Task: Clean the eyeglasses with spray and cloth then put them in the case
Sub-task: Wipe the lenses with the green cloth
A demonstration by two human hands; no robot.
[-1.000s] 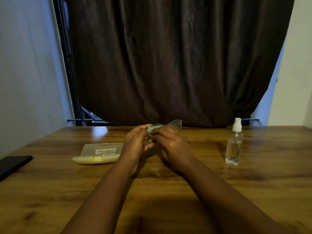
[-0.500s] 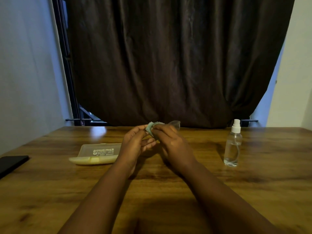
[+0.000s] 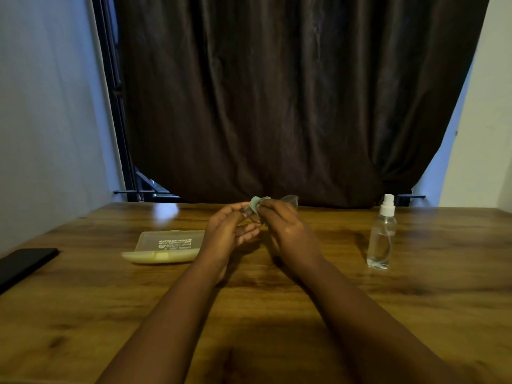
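So the clear-lensed eyeglasses (image 3: 288, 201) are held up just above centre frame, one lens poking out to the right. The right hand (image 3: 288, 231) has its fingers pinched on a small pale green cloth (image 3: 256, 203) against the other lens, and the left hand (image 3: 227, 231) has its fingers curled round the frame. Since a second ago the cloth has bunched up higher, so I'd say wiping's underway. The open translucent yellowish plastic case (image 3: 166, 246) sits centre left on the wooden table (image 3: 83, 314), and the clear spray bottle (image 3: 382, 234) stands untouched at right.
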